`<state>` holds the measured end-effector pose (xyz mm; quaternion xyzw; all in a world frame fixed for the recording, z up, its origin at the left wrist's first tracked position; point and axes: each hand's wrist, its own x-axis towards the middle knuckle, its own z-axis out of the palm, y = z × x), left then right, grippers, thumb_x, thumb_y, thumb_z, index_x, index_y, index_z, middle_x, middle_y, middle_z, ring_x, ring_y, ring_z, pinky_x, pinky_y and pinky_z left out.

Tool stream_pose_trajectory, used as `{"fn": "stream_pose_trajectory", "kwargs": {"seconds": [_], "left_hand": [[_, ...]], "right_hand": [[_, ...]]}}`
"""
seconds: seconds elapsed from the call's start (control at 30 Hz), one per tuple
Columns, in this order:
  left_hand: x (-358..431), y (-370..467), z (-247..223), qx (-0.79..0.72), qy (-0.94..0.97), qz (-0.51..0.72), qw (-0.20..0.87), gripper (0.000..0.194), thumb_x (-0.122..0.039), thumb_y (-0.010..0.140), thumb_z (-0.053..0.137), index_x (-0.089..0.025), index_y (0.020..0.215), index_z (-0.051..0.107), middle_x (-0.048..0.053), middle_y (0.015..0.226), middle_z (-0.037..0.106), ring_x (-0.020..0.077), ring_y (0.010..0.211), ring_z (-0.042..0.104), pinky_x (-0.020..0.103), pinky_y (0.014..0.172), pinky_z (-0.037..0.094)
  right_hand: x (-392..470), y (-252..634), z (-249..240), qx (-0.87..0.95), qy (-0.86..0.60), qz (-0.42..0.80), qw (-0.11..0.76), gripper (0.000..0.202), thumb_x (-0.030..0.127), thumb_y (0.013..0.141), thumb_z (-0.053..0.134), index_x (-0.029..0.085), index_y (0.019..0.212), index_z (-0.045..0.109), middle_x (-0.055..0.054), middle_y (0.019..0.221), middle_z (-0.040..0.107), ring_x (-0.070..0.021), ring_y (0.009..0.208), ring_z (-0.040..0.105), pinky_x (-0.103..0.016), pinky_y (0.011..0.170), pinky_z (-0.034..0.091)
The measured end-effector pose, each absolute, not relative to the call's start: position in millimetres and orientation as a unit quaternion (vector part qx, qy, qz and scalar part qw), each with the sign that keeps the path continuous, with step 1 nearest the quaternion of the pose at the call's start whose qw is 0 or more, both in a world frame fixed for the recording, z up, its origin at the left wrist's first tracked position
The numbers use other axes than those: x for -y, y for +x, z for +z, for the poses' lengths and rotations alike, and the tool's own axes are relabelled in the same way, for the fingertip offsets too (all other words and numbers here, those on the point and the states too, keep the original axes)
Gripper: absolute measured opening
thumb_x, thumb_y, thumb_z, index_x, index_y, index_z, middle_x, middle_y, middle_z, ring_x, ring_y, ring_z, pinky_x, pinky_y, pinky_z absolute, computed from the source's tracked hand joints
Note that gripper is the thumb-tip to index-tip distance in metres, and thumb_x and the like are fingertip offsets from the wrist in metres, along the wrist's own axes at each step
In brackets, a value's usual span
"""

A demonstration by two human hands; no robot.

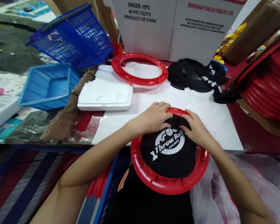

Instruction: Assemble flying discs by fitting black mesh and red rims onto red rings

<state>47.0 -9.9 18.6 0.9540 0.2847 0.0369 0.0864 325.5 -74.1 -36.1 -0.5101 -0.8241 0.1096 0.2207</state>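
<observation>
A red plastic ring (170,186) rests over my lap, its far side against the table's front edge. Inside it is a round black fabric piece (170,166) printed with a white "Throw Ball" logo. My left hand (155,117) is closed at the ring's far left rim, with the thumb and fingers bent on the fabric. Opposite it, my right hand (197,129) pinches the fabric at the far right rim. Part of the fabric's far edge is hidden by my fingers.
Another red ring (140,81) leans on a white foam block (107,95). Black fabric pieces (189,76) lie behind to the right. Stacked red rings (268,90) stand at right. Blue baskets (48,88) are at left, and a white carton (149,34) stands behind.
</observation>
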Motion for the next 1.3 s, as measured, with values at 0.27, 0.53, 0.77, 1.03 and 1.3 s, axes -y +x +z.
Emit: {"fn": "stream_pose_trajectory", "kwargs": {"seconds": [0.27, 0.53, 0.77, 1.03, 1.3], "left_hand": [[-14.8, 55.8, -0.9, -0.236, 0.962, 0.049, 0.125, 0.057, -0.068, 0.087, 0.08, -0.015, 0.11, 0.077, 0.018, 0.125, 0.064, 0.0356, 0.116, 0.057, 0.044, 0.099, 0.049], [-23.8, 38.2, -5.9, -0.237, 0.84, 0.146, 0.466, 0.02, -0.038, 0.098, 0.073, -0.019, 0.096, 0.078, 0.007, 0.101, 0.076, 0.0194, 0.093, 0.069, 0.033, 0.089, 0.053], [-25.8, 41.0, -14.9, -0.334, 0.741, 0.183, 0.553, 0.021, -0.038, 0.09, 0.081, -0.018, 0.092, 0.083, 0.005, 0.087, 0.081, 0.0179, 0.078, 0.071, 0.029, 0.072, 0.053], [-23.9, 45.2, -9.9, -0.369, 0.779, 0.162, 0.48, 0.023, -0.036, 0.096, 0.067, -0.018, 0.09, 0.08, 0.005, 0.087, 0.08, 0.0185, 0.077, 0.07, 0.031, 0.073, 0.052], [-22.3, 47.5, -4.0, -0.371, 0.857, 0.136, 0.329, 0.022, -0.028, 0.098, 0.06, -0.02, 0.089, 0.078, 0.004, 0.089, 0.075, 0.018, 0.078, 0.063, 0.034, 0.078, 0.046]], "right_hand": [[65.1, 332.6, -24.8, 0.862, -0.457, 0.152, 0.158, 0.035, 0.037, 0.098, 0.075, 0.022, 0.129, 0.071, -0.021, 0.173, 0.042, -0.042, 0.159, 0.043, -0.07, 0.124, 0.044], [48.2, 358.2, -12.9, 0.736, -0.474, 0.421, 0.238, 0.018, 0.041, 0.097, 0.077, 0.024, 0.095, 0.073, -0.011, 0.159, 0.063, -0.032, 0.147, 0.059, -0.06, 0.126, 0.041], [46.7, 355.4, -23.5, 0.688, -0.509, 0.403, 0.324, 0.019, 0.042, 0.098, 0.075, 0.025, 0.1, 0.081, -0.01, 0.139, 0.076, -0.0293, 0.13, 0.07, -0.053, 0.117, 0.05], [17.4, 357.0, 2.0, 0.791, -0.461, 0.347, 0.202, 0.025, 0.038, 0.102, 0.063, 0.023, 0.096, 0.081, -0.009, 0.13, 0.076, -0.0264, 0.115, 0.073, -0.046, 0.102, 0.056], [-5.3, 356.1, 13.3, 0.868, -0.386, 0.298, 0.098, 0.027, 0.033, 0.102, 0.059, 0.024, 0.091, 0.081, -0.008, 0.114, 0.077, -0.0241, 0.098, 0.072, -0.043, 0.092, 0.056]]}}
